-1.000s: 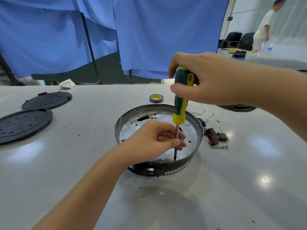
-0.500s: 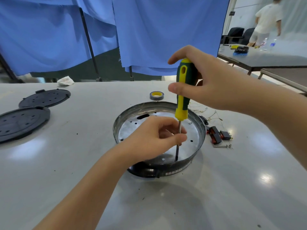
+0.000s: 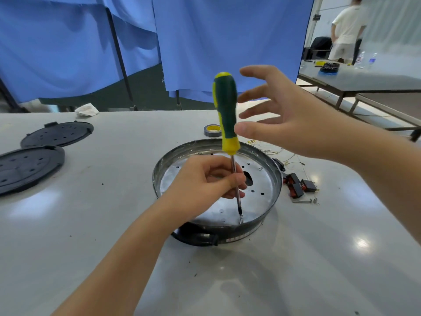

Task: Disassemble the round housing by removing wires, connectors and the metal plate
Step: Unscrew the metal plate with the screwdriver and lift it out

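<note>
The round housing (image 3: 276, 179) stands in the middle of the white table, with a shiny perforated metal plate (image 3: 262, 185) inside it. A green and yellow screwdriver (image 3: 225, 110) stands nearly upright, its tip on the plate near the housing's front rim. My left hand (image 3: 205, 181) pinches the screwdriver's steel shaft over the plate. My right hand (image 3: 280, 115) hovers just right of the handle with its fingers spread, off the tool. Red and black connectors (image 3: 298, 187) and thin wires (image 3: 284, 156) lie on the table to the right of the housing.
Two black perforated lids (image 3: 29, 165) lie at the far left. A tape roll (image 3: 212, 130) sits behind the housing, and loose screws (image 3: 304, 200) lie near the connectors. Blue curtains hang behind the table. A person stands by another table at the back right.
My right hand has let go of the screwdriver handle and opened beside it. My left hand keeps pinching the shaft.
</note>
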A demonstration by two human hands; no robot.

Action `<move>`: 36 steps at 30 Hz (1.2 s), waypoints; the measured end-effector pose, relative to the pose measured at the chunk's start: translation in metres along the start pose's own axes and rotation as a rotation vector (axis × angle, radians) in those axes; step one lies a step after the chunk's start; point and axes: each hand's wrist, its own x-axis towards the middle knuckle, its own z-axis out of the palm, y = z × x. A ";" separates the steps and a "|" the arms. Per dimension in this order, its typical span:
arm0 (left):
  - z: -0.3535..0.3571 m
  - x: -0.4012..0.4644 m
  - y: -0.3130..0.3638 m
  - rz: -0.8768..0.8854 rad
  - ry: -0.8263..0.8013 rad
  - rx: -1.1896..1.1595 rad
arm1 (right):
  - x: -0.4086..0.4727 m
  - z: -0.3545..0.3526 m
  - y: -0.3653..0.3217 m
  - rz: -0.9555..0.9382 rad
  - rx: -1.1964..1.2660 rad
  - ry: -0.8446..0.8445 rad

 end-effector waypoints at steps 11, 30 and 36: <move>-0.030 -0.001 -0.008 0.059 0.267 0.042 | -0.009 0.030 0.021 0.249 -0.256 -0.329; -0.030 -0.004 -0.009 0.085 0.334 -0.002 | -0.017 0.064 0.030 0.316 -0.091 -0.439; -0.029 -0.005 -0.010 0.088 0.325 0.017 | -0.026 0.007 0.046 0.383 -0.154 -0.143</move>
